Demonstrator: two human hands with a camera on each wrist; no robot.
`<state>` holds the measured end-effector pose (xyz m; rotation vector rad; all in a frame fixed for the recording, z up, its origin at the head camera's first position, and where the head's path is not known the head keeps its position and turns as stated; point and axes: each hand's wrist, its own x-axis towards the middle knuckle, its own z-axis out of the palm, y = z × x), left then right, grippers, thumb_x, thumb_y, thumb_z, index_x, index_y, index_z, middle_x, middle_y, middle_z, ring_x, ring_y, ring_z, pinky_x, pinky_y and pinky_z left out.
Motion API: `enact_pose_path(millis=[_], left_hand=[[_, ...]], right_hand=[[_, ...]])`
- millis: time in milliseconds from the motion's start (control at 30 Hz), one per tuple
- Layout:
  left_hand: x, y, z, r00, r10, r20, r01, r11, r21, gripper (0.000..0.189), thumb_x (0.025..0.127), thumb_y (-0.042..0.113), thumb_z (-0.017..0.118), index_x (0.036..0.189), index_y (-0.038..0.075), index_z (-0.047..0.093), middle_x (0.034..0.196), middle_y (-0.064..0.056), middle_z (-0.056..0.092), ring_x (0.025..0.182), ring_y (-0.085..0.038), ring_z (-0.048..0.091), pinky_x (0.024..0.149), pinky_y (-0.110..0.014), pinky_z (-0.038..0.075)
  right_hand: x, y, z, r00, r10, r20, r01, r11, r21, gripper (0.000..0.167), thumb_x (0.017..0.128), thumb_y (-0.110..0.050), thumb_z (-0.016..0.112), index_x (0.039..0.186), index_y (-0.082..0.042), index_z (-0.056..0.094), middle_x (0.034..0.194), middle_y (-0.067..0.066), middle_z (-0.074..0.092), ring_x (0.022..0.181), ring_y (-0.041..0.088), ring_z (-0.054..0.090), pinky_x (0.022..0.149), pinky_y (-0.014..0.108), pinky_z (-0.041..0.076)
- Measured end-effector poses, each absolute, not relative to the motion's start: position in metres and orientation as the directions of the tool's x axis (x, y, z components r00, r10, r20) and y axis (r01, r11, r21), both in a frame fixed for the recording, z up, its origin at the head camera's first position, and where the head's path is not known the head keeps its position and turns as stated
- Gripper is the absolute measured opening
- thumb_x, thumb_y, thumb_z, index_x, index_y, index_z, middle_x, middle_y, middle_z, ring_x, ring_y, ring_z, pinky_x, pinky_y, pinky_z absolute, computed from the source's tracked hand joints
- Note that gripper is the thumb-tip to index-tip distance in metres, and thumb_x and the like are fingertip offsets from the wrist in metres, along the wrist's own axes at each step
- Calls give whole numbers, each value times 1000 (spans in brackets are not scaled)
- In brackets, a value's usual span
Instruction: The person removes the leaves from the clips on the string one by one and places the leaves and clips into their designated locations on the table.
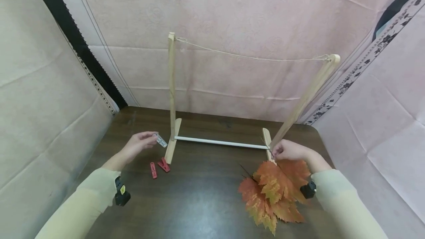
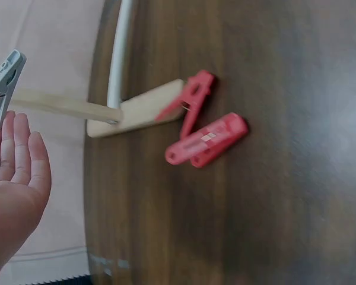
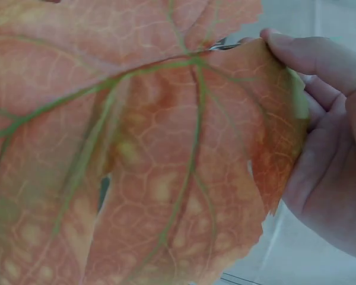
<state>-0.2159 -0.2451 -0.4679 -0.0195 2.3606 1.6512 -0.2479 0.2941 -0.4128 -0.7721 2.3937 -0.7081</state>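
Observation:
My left hand point(image 1: 137, 145) pinches a light grey clothespin point(image 1: 161, 140) by one end, just left of the wooden stand's left foot point(image 1: 169, 153). In the left wrist view that clothespin point(image 2: 6, 80) points up from the fingertips. Two red clothespins point(image 1: 153, 170) lie on the table below this hand. At the stand's right foot, my right hand point(image 1: 292, 150) pinches an orange maple leaf point(image 3: 166, 136) by its thin stem; the fingertips are partly hidden behind the leaf in the right wrist view. More autumn leaves point(image 1: 265, 209) lie overlapped beneath it on the table.
The stand has two upright wooden posts point(image 1: 172, 84), a white crossbar point(image 1: 219, 142) low between them and a slack string point(image 1: 239, 55) tied across their tops. Pale cloth walls point(image 1: 232, 17) enclose the dark wooden table point(image 1: 186, 202) at the back and sides.

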Motion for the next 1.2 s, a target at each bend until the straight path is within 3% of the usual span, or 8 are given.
enact_pose_path(millis=[200,533,833,1200], left_hand=[[-209,-254,-480,-964,115,-240,-186,350,918,64,95,43,50,138,-3,39,133,-26,48,121,-36,50,103,-48,40],[-193,-278,-495,-966,60,-253,-212,379,901,65,98,43,43,138,-8,36,136,-29,45,123,-37,49,100,-40,45],[-181,-297,-515,-958,34,-286,-246,419,874,65,99,41,41,137,-12,35,140,-31,40,121,-38,50,98,-42,46],[-173,-316,-541,-936,-25,-352,-324,459,827,62,98,37,44,134,-14,38,134,-31,46,110,-29,59,91,-39,51]], right_hand=[[-245,297,-430,-679,-647,-347,-365,707,-605,7,77,2,60,77,3,66,70,0,66,61,-1,49,58,18,44],[-238,305,-451,-682,-636,-361,-338,711,-616,8,71,3,58,75,7,65,65,0,63,57,0,46,55,17,41],[-234,309,-470,-693,-635,-340,-347,708,-616,5,75,4,62,74,4,67,68,4,67,59,-2,48,57,17,43],[-228,309,-489,-764,-561,-319,-347,773,-531,6,73,2,62,70,-2,65,63,-6,58,57,1,44,55,19,39]])
